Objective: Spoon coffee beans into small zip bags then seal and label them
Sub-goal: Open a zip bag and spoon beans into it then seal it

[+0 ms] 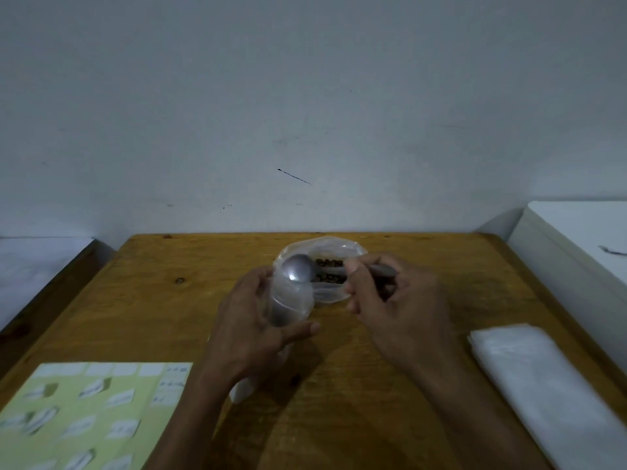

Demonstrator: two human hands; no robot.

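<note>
At mid-frame, the left hand (251, 320) grips a small clear zip bag (288, 300) upright above the wooden table (169, 300), while the right hand (397, 300) pinches a metal spoon (298, 269) over its mouth. Coffee beans (329, 273) sit in a plastic bag (325, 247) just behind; a label sheet (84, 418) lies lower left.

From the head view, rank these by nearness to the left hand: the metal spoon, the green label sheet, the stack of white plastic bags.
1. Metal spoon: its bowl sits just above the left hand, at the mouth of the small bag that hand holds.
2. Green label sheet: near-left corner of the table.
3. Stack of white plastic bags: far right, beyond the right hand.
</note>
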